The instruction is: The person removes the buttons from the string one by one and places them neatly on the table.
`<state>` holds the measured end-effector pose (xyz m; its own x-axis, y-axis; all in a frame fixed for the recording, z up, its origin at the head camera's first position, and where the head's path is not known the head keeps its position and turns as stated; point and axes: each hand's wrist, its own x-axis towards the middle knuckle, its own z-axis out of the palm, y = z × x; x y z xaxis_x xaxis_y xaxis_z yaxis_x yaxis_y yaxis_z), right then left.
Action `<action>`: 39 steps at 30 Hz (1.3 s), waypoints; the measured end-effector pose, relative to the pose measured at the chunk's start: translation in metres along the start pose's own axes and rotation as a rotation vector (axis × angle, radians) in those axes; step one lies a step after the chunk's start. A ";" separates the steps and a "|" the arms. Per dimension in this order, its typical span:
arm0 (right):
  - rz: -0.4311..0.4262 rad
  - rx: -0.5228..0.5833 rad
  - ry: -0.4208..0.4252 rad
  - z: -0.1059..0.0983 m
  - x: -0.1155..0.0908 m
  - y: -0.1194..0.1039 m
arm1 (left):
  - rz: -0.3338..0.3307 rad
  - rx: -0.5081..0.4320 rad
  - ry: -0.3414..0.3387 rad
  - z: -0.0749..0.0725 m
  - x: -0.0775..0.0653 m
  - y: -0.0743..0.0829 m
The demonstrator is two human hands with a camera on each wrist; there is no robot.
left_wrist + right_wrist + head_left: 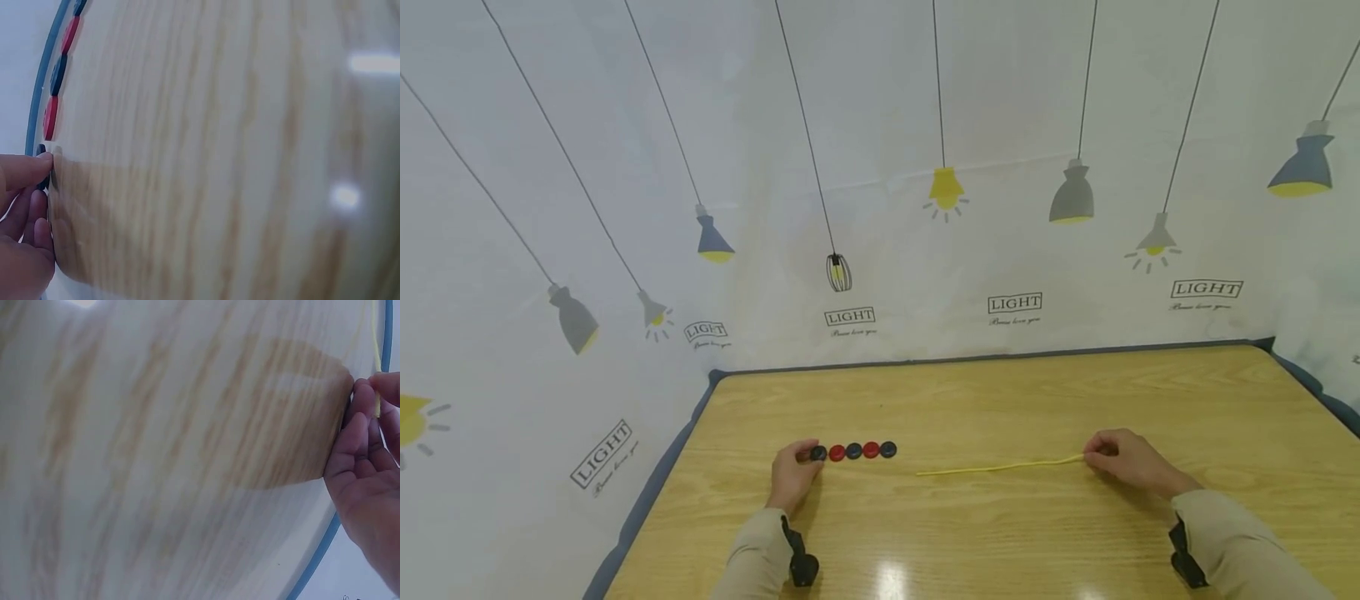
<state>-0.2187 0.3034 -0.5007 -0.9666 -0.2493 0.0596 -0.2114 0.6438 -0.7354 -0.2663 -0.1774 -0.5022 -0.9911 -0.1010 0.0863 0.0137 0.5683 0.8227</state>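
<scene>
A row of small round discs runs left to right on the wooden table, black and red by turns. At its left end my left hand pinches the outermost black disc between thumb and finger, and the left wrist view shows that disc partly hidden by the fingers. Beside it lie a red disc, a black disc, another red disc and a black disc. To the right, my right hand pinches one end of a yellow string, which stretches nearly straight toward the discs, apart from them.
A white curtain printed with hanging lamps stands behind and beside the table. A dark blue edging follows the table's sides and back. Dark straps with camera mounts sit on both wrists.
</scene>
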 end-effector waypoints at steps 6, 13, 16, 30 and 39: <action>0.026 0.004 -0.005 0.000 -0.002 -0.003 | -0.022 -0.014 0.001 0.000 -0.001 -0.001; 0.034 -0.008 -0.003 0.001 -0.002 -0.002 | -0.047 -0.031 0.007 -0.001 -0.002 -0.001; 0.034 -0.017 0.009 0.001 -0.002 -0.003 | -0.062 -0.044 0.006 -0.001 -0.003 0.000; 0.098 -0.066 0.035 -0.004 -0.007 -0.004 | -0.082 -0.061 -0.002 0.001 -0.003 -0.006; 0.034 -0.141 0.081 -0.004 -0.008 -0.002 | -0.088 -0.075 -0.007 -0.005 -0.006 -0.007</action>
<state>-0.2106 0.3068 -0.4968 -0.9808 -0.1705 0.0948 -0.1914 0.7473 -0.6363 -0.2599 -0.1842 -0.5056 -0.9898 -0.1422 0.0086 -0.0636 0.4950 0.8666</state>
